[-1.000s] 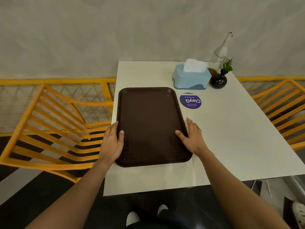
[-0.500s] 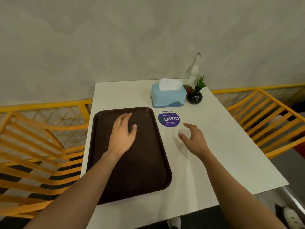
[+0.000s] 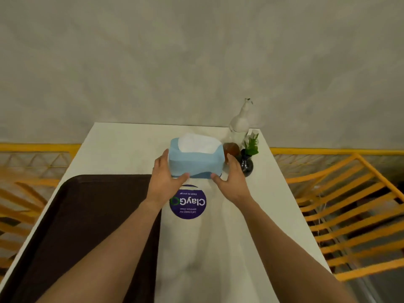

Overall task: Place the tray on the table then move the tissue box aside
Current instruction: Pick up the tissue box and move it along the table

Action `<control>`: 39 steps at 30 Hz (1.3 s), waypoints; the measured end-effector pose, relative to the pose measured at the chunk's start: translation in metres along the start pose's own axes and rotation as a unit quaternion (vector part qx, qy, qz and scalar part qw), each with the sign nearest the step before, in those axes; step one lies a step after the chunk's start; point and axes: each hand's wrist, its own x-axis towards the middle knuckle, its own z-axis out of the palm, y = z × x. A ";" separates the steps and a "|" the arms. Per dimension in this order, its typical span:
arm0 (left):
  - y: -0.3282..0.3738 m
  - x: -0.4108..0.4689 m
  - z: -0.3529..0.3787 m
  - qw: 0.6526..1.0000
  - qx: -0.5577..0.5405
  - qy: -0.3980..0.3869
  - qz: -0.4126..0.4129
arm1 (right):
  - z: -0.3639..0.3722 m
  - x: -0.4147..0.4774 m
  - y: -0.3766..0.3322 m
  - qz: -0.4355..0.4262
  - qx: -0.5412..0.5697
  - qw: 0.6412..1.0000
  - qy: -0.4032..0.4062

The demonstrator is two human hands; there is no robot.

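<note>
Left hand [image 3: 164, 180], right hand [image 3: 232, 182], cupping tissue box [image 3: 195, 161] sides

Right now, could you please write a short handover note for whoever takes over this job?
Left hand and right hand: one on each end of the blue tissue box, gripping it.
Tray: flat on the white table, on its left part; nobody touches it. That step is done.
Tissue box: near the far edge, beside a glass bottle and a small dark vase.
Left to do: move the box aside, clear of both.
</note>
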 end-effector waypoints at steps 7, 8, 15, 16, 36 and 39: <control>-0.017 0.036 0.026 0.994 -0.044 -0.021 -0.098 | 0.021 0.021 0.019 -0.024 0.126 0.991 -0.047; -0.019 0.039 0.028 0.994 -0.042 -0.020 -0.096 | 0.023 0.021 0.021 -0.024 0.130 0.990 -0.048; -0.030 0.053 0.032 0.993 -0.046 -0.033 -0.108 | 0.031 0.027 0.030 -0.031 0.135 0.990 -0.029; -0.030 0.054 0.032 0.993 -0.044 -0.028 -0.110 | 0.032 0.028 0.031 -0.030 0.129 0.991 -0.023; -0.053 0.031 -0.102 0.997 -0.034 0.055 -0.033 | 0.077 0.007 -0.080 -0.079 0.103 0.991 -0.036; -0.073 0.032 -0.150 0.997 -0.021 0.064 -0.031 | 0.108 -0.001 -0.118 -0.082 0.105 0.990 -0.041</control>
